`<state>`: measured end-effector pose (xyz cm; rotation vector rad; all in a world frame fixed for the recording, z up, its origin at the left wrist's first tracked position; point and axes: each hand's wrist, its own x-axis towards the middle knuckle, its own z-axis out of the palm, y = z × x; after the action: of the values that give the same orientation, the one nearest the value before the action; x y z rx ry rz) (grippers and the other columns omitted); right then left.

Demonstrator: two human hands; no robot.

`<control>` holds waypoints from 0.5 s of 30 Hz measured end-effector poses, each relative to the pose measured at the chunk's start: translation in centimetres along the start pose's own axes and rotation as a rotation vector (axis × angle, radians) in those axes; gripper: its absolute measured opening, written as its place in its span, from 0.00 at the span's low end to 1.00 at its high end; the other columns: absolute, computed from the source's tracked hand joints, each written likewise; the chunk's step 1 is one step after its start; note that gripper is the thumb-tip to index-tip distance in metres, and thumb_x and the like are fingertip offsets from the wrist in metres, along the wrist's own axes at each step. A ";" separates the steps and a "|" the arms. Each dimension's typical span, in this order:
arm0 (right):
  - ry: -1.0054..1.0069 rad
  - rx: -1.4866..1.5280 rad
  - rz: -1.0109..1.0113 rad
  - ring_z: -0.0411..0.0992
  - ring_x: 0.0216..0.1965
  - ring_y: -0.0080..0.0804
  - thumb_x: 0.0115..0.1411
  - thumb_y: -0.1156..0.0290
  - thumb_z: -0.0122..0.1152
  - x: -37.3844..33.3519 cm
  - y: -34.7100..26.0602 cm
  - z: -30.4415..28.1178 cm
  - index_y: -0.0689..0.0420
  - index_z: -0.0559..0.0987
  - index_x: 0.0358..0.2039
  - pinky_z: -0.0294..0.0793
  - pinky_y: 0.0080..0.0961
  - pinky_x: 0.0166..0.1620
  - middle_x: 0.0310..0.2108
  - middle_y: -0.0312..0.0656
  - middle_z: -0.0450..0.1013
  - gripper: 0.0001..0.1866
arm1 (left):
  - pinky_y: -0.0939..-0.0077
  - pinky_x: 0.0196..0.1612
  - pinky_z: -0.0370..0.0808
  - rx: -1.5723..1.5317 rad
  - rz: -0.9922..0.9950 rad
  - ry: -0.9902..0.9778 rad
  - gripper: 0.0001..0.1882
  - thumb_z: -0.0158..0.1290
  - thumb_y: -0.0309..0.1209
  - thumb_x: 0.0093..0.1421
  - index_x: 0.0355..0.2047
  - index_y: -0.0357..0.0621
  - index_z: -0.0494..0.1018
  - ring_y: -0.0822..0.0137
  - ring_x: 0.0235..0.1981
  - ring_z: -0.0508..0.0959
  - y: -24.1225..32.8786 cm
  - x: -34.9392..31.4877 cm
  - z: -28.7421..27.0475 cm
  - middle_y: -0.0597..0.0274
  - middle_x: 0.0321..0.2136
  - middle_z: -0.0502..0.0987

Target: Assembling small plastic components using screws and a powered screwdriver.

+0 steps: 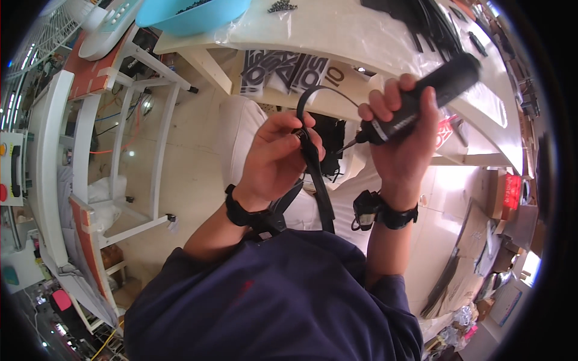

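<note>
My left hand (265,159) pinches a narrow black strap (318,180) between thumb and fingers. One end of the strap loops up over the fingers and the other hangs down toward my lap. A small dark piece sits at the pinch, too small to make out. My right hand (404,150) is wrapped round a black electric screwdriver (450,77). Its thin bit points down and left, toward the strap but apart from it. Below and behind the hands, several black pieces (332,135) lie in a heap, partly hidden.
Ahead stands a cream table (325,33) bearing a light-blue basin (195,19) of small dark parts, a little pile of black screws (282,6) and black straps (415,21). Printed bags (280,69) lie under its top. A white-framed rack (159,156) is at left, flattened cardboard (457,274) at right.
</note>
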<state>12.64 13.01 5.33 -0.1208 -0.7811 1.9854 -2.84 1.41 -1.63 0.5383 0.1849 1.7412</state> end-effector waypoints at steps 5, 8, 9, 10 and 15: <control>-0.003 0.139 -0.198 0.59 0.31 0.21 0.67 0.50 0.55 -2.5 -0.3 3.0 0.50 0.67 0.42 0.59 0.29 0.42 0.30 0.30 0.60 0.17 | 0.62 0.38 0.72 -0.197 -0.044 -0.023 0.13 0.51 0.23 0.65 0.48 0.51 0.75 0.58 0.37 0.77 -2.0 -1.3 -0.1 0.64 0.53 0.73; -0.002 0.147 -0.257 0.60 0.31 0.20 0.66 0.49 0.56 -3.5 -0.1 3.4 0.49 0.68 0.42 0.59 0.29 0.42 0.31 0.30 0.60 0.18 | 0.64 0.35 0.72 -0.224 -0.085 -0.025 0.11 0.52 0.24 0.64 0.46 0.53 0.75 0.60 0.36 0.76 -2.6 -1.7 0.9 0.66 0.51 0.73; -0.005 0.128 -0.288 0.60 0.31 0.20 0.66 0.49 0.56 -3.6 0.0 3.3 0.49 0.68 0.42 0.59 0.29 0.42 0.31 0.30 0.61 0.18 | 0.65 0.34 0.72 -0.242 -0.087 -0.043 0.10 0.53 0.25 0.65 0.46 0.52 0.75 0.60 0.35 0.76 -2.7 -1.7 1.2 0.66 0.50 0.73; -0.009 0.108 -0.318 0.60 0.31 0.20 0.65 0.48 0.56 -3.8 0.1 3.2 0.49 0.68 0.42 0.59 0.28 0.42 0.31 0.29 0.61 0.18 | 0.65 0.34 0.72 -0.238 -0.097 -0.040 0.10 0.53 0.25 0.65 0.46 0.52 0.75 0.60 0.35 0.76 -2.8 -1.8 1.4 0.66 0.50 0.73; 0.014 0.209 -0.314 0.60 0.31 0.19 0.65 0.48 0.57 -4.0 0.1 2.8 0.49 0.68 0.42 0.59 0.28 0.42 0.32 0.30 0.61 0.19 | 0.66 0.32 0.73 -0.238 -0.113 -0.051 0.08 0.53 0.25 0.64 0.43 0.51 0.74 0.60 0.34 0.77 -2.9 -1.7 1.7 0.63 0.48 0.73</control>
<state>13.62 8.42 6.61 0.1063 -0.5420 1.7510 0.72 0.22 -1.78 0.3899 -0.0279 1.6108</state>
